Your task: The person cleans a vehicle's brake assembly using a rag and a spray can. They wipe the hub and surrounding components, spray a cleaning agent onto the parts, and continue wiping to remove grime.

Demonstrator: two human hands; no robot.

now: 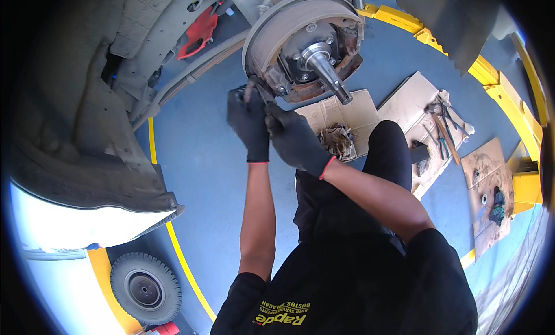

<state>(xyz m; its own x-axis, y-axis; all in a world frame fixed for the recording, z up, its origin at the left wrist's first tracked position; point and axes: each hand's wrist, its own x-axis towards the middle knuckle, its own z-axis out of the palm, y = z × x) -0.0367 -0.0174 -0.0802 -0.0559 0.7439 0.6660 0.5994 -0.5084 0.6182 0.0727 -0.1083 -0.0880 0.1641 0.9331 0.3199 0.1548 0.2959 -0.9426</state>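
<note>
A drum brake assembly (303, 43) with curved shoes and a bare spindle (328, 75) is ahead of me. Both my hands wear dark gloves with red cuffs and work at its lower left edge. My right hand (293, 137) is closed around a thin metal tool (264, 94), slanting up toward the brake; its exact kind is too small to make out. Close beside it, my left hand (247, 122) is raised to the brake's edge with fingers curled. What those fingers hold, if anything, is hidden.
Cardboard sheets (370, 108) lie on the blue floor, bearing a hammer (446, 135), pliers (445, 109) and dirty scraps (338, 141). More cardboard (488, 179) holds a dark rag (497, 206). A yellow lift arm (483, 69) curves at right. A wheel (145, 287) lies lower left.
</note>
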